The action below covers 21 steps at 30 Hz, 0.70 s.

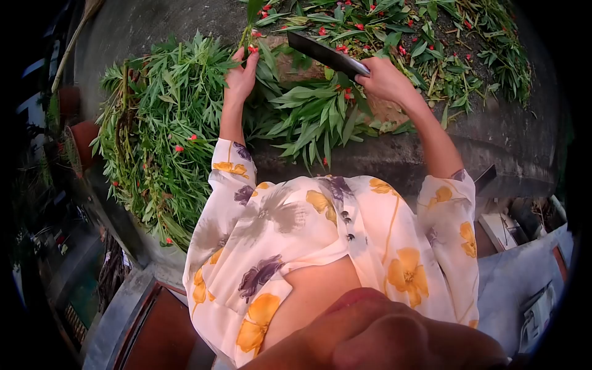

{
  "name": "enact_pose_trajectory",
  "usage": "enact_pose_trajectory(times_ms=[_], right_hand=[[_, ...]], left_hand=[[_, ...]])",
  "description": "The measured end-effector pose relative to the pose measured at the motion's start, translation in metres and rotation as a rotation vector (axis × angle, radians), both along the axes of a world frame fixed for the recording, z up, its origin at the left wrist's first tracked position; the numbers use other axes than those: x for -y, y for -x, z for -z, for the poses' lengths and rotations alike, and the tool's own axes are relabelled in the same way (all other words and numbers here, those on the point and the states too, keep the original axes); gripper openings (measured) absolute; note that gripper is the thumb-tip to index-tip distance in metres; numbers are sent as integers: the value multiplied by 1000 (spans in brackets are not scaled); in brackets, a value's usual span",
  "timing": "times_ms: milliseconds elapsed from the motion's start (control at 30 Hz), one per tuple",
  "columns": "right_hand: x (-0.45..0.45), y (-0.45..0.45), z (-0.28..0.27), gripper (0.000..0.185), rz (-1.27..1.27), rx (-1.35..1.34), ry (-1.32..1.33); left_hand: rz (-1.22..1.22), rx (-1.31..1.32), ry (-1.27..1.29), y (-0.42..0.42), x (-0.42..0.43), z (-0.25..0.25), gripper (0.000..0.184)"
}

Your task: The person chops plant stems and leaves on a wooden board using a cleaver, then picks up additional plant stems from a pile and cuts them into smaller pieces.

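Right hand (383,79), one o'clock, wrapped shut round grip of dark flat-bladed metal knife (325,54), blade reaching toward twelve. Left hand (242,77), eleven o'clock, nearly closed, pinched slim green sprig (253,11) with red petals. Good handling likely called for sprig held straight, grip well clear of edge. Smooth lance-shaped green leaves (314,114) fanned out at twelve; feathery jagged-leaved green heap (179,86) sprawled at ten, over rough grey worktop (148,24).

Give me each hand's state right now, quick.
Left hand: closed, pinching a leafy stem with red petals.
Right hand: closed around the handle of a broad-bladed knife.
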State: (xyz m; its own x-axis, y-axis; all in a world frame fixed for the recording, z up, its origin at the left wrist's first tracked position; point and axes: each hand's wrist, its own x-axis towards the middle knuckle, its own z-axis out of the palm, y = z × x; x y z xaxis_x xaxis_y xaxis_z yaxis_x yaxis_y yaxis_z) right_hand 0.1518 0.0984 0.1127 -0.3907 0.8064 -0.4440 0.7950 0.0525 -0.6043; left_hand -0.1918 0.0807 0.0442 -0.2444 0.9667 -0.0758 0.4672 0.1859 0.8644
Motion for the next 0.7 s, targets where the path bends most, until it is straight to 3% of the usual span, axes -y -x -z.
enact_pose_trajectory(times_ms=[33,100,167,233,300,333,433,500,600,700], right_hand=[[-14,9,1,33,-76,43,21],[-35,13,-3,39,72,100,236],[-38,-14,39,38,144,130,-151],[-31,-44,25,37,375,45,-157],[-10,-74,9,39,481,24,-175],[6,-85,6,39,536,9,-135],[61,-110,3,38,581,0,-73],[100,-110,5,38,630,-54,-21],[149,-94,0,33,720,-146,-12],[176,-85,3,30,723,-92,37]], left_hand=[[43,21,0,-2,3,-14,35],[88,36,-7,3,1,-19,35],[227,-76,-38,13,-2,-8,34],[291,29,55,1,0,-41,35],[338,-85,67,-22,-1,-65,41],[375,-150,-58,-36,-1,-69,35],[610,-124,67,-74,6,-62,30],[726,-193,-127,-88,15,-32,27],[694,-193,-137,-102,35,-17,24],[488,-256,-147,-117,50,-10,20]])
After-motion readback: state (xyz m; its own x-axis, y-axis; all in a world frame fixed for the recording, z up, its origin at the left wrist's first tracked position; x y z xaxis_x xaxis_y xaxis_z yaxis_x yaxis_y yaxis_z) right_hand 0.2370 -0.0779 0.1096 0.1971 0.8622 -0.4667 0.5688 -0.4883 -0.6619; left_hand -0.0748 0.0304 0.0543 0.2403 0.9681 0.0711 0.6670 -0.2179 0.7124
